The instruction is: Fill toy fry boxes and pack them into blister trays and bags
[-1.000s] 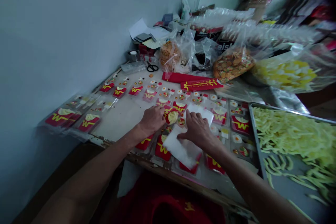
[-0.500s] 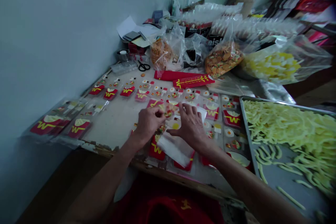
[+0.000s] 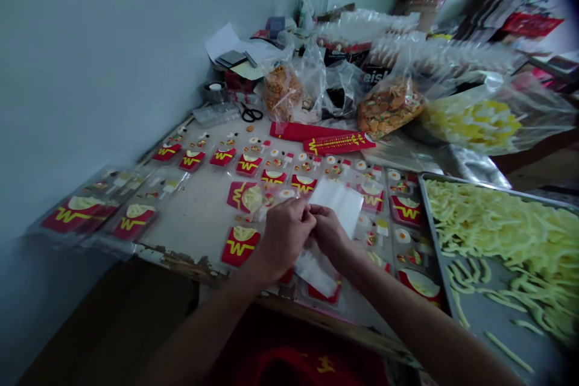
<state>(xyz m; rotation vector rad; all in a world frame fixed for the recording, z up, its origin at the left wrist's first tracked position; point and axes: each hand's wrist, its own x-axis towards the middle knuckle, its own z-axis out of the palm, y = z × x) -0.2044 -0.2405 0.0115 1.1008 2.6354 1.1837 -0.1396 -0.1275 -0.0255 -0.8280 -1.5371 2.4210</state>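
Note:
My left hand (image 3: 288,232) and my right hand (image 3: 332,232) meet over the middle of the table, fingertips pinched together. From beyond my left hand a clear plastic packet (image 3: 246,196) sticks out sideways, showing a red pouch with a yellow W and pale fries-shaped pieces. Both hands seem to pinch its right end, which my fingers hide. Under and behind my right hand lies a white sheet (image 3: 339,196), its lower part crumpled and translucent. Similar packets with red W pouches (image 3: 239,246) lie around my hands, holding small egg and burger shapes.
A metal tray (image 3: 456,304) of pale yellow fries-shaped pieces stands at the right. Behind are bags of orange-brown pieces (image 3: 391,105) and yellow pieces (image 3: 482,123), red printed strips (image 3: 339,142), black scissors (image 3: 250,113) and tape (image 3: 215,90). A wall borders the left.
My hands have come together from apart; my right hand's spread fingers have closed. A packet with a red pouch now shows sideways left of my left hand. The view has shifted slightly.

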